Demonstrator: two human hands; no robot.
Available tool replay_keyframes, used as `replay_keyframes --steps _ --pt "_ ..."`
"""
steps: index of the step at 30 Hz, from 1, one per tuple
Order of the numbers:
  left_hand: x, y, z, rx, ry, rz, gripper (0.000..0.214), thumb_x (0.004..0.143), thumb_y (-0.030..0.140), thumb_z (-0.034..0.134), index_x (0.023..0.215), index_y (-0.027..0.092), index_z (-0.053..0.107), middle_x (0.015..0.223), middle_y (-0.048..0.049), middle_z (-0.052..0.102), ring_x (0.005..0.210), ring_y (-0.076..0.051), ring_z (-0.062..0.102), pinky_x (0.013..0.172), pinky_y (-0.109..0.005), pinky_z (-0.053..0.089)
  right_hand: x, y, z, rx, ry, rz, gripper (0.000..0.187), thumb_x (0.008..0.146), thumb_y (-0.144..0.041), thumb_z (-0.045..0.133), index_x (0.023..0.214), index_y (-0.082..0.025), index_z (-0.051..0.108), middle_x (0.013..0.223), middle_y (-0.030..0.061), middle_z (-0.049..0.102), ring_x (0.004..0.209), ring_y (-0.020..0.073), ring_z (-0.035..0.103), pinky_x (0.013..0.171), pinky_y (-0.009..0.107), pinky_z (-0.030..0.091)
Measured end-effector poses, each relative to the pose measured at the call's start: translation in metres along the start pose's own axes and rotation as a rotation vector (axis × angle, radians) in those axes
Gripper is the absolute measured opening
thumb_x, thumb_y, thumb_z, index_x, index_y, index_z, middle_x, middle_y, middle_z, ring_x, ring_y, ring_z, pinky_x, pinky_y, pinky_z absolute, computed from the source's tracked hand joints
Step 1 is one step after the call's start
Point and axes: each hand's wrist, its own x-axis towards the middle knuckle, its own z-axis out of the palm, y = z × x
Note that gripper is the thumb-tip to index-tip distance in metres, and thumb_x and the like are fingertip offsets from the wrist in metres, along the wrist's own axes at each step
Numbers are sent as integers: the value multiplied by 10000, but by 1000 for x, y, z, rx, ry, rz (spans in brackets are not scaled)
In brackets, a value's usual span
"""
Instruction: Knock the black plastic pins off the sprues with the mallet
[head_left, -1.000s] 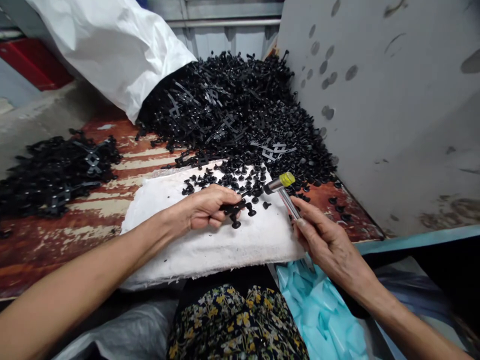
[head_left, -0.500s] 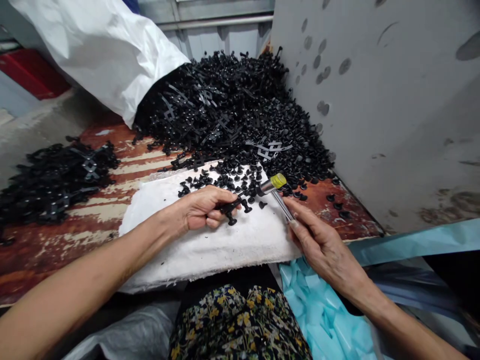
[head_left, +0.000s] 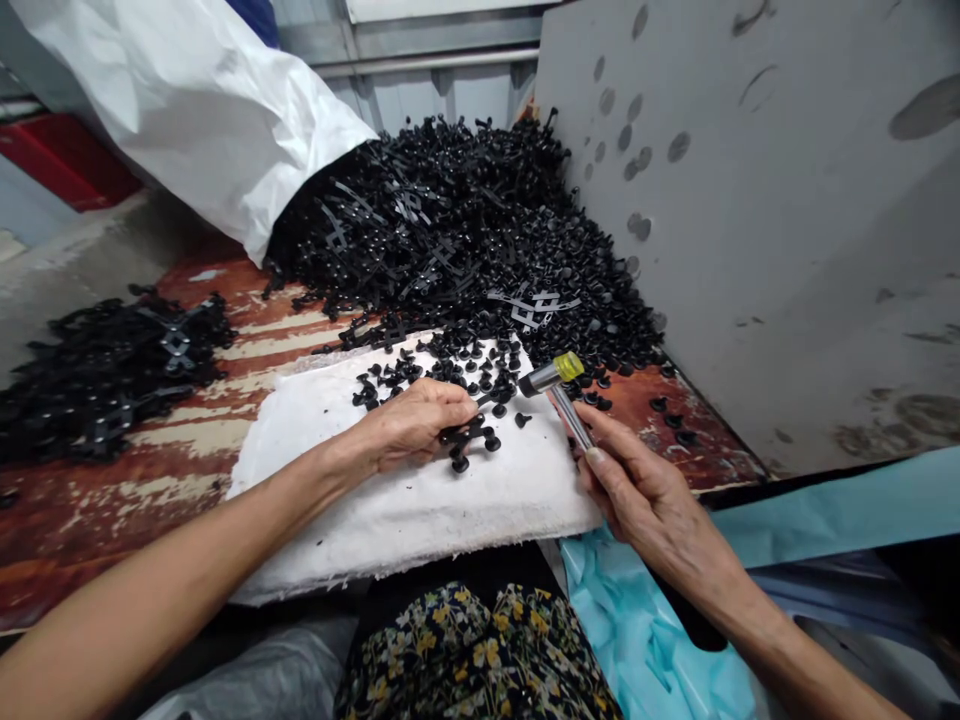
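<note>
My left hand (head_left: 424, 415) is closed on a black bracket (head_left: 471, 432), a thin strip-like part with round-headed pegs hanging below it. My right hand (head_left: 637, 470) grips the metal handle of a mallet (head_left: 551, 374) with a yellow plastic face on one end and a dark face on the other. The mallet's head is raised just right of the bracket, apart from it. Loose black pegs (head_left: 523, 420) with round flat bases lie around on a folded white cloth (head_left: 390, 530) beneath both hands.
Behind the cloth rises a big heap of black parts (head_left: 465, 220), spilling from a white sack (head_left: 202, 110). Another pile of black brackets (head_left: 112, 375) lies at left on the worn red-brown board (head_left: 195, 420). A grey panel (head_left: 750, 250) stands at right; light-blue plastic (head_left: 652, 620) hangs below.
My left hand has turned slightly palm-down with the bracket, which sits a little lower. The mallet has shifted slightly to the right. The whole view has tilted a little.
</note>
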Motion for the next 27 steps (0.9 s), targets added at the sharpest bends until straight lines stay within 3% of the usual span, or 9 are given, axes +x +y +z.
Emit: replay_keyframes --steps 8,14,18,27 --pt "1 -3 2 45 -6 75 268 840 235 586 595 133 549 437 23 462 317 -30 299 325 -166 189 1 1 -1 -8 -1 -6 430 951 -300 466 1369 -267 561 863 60 714 774 233 682 648 358 580" --pt "1 -4 1 50 -16 72 255 848 238 572 617 134 555 450 11 486 319 -34 307 331 -172 184 0 0 -1 -46 -23 51 467 955 -319 438 1401 -207 520 846 59 704 750 221 665 720 382 571" --pt "1 -3 2 74 -8 70 267 871 215 536 618 134 555 449 4 495 320 -38 312 334 -175 184 1 0 -1 -50 -18 45 474 950 -323 431 1386 -171 534 784 55 671 770 225 660 729 373 563" --pt "1 -1 5 114 14 71 291 878 182 515 592 140 551 434 24 450 323 -43 308 340 -182 185 0 0 0 -29 -13 53 458 951 -302 447 1391 -207 529 799 46 687 719 208 659 661 351 568"
